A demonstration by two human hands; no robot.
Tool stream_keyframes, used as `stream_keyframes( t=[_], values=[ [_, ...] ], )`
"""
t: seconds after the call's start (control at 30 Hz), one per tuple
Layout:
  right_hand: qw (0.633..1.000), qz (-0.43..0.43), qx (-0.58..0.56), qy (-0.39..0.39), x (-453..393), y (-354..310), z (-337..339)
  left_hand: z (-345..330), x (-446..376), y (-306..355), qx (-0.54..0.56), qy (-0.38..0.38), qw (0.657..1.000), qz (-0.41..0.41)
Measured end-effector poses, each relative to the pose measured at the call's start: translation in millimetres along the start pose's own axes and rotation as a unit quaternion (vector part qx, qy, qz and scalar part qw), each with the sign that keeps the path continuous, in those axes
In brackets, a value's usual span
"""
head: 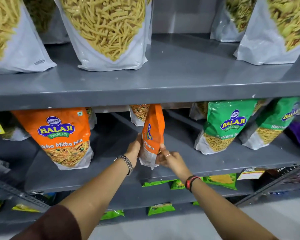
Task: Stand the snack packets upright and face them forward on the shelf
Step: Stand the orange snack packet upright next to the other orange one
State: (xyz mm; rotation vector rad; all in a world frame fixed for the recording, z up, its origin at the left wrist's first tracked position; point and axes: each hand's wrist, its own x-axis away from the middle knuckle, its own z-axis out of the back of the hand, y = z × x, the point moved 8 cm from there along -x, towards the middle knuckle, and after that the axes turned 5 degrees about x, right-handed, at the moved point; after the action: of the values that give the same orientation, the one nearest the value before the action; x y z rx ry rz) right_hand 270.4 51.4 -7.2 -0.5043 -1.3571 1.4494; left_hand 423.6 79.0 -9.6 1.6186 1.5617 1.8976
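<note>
**Edge-on packet, soft base — watch the turn**

You have the orange packet pinched between both hands on the middle shelf. Your left hand is closed against its left side, and your right hand grips its lower right edge with the fingers curled around the white base. The packet stands roughly upright, but its printed face is turned away to your left, so only a narrow slice of the logo shows. Its top reaches close under the lip of the upper shelf.

The first risk is the turn itself. Both grips sit low, near the base, and the tall upper part is unsupported — rotate quickly and the top may flop or catch that lip, folding the bag over.

The second is the base. It looks crumpled where your right hand holds it, and a gusset that is not spread flat will probably let the packet lean or topple once you let go.

The third is neighbours. Another packet stands just behind the one you hold, beyond your left hand; pushing back while you square up could knock it. The front-facing orange packet stands well to the left of your left hand, and the green packet well to the right of your right hand, so they are less exposed.

Finally, the packet stands near the shelf's front edge — drag it toward you and it could tip off onto the lower shelves.
</note>
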Motion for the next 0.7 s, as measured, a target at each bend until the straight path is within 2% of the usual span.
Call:
stream_keyframes(
  t=[0.07, 0.13, 0.2, 0.27, 0.37, 0.5, 0.7],
  values=[
    [0.999, 0.007, 0.041, 0.014, -1.9, -0.4, 5.8, 6.3, 2.8, 0.5, -0.011, 0.027, 1.000, -0.010],
    [0.996, 0.009, 0.063, 0.064, -6.6, 3.6, 25.6, 17.6, 13.0, -6.6, -0.006, 0.080, 0.996, -0.023],
    [0.994, -0.001, 0.046, 0.096, -15.6, 6.4, 44.6, 24.3, 28.9, -25.1, 0.003, 0.127, 0.991, -0.043],
    [0.995, -0.007, 0.008, 0.094, -29.0, -1.5, 52.8, 20.9, 45.4, -46.9, 0.000, 0.138, 0.989, -0.052],
    [0.997, -0.028, -0.054, 0.037, -54.9, -25.8, 44.4, 2.6, 52.6, -71.9, 0.047, 0.109, 0.992, -0.032],
    [0.993, -0.027, -0.092, -0.071, -75.7, -58.5, 15.1, -16.3, 52.7, -68.8, 0.076, 0.082, 0.993, -0.046],
    [0.991, -0.025, -0.052, -0.124, -75.8, -73.1, -1.9, -11.1, 44.6, -49.0, 0.120, 0.128, 0.981, -0.082]
  ],
)
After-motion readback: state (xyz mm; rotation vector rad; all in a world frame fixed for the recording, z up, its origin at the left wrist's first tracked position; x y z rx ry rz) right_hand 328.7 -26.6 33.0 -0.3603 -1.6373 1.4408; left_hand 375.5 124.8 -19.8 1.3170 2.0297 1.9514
